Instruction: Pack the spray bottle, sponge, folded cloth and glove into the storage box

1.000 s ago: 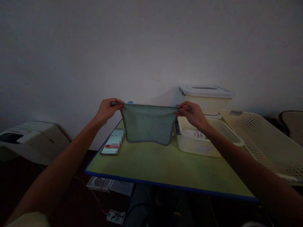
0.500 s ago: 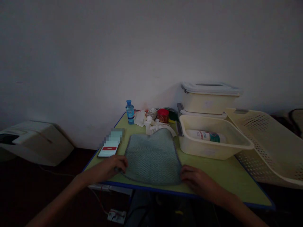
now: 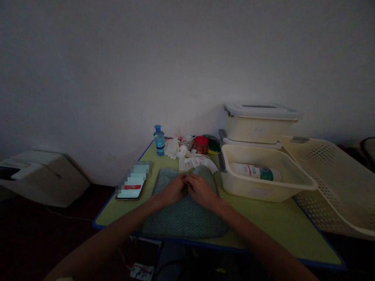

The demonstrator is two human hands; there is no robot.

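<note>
A grey-green woven cloth [image 3: 181, 218] lies flat on the yellow-green table [image 3: 263, 222], its near edge at the table's blue front rim. My left hand [image 3: 173, 189] and my right hand [image 3: 200, 190] rest side by side on the cloth's far half, fingertips meeting near its middle. Both lie palm down with fingers stretched over the fabric, gripping nothing.
A phone [image 3: 132, 184] lies left of the cloth. A blue bottle [image 3: 159, 140], white rags [image 3: 190, 158] and a red pot [image 3: 200, 144] stand behind it. Right: an open tub [image 3: 293, 187] with a bottle [image 3: 254, 171], a lidded box [image 3: 259, 123], a perforated basket [image 3: 336, 175].
The cloth was held up by its top corners, then laid flat on the table. My hands moved from its near corners to its middle, side by side.
</note>
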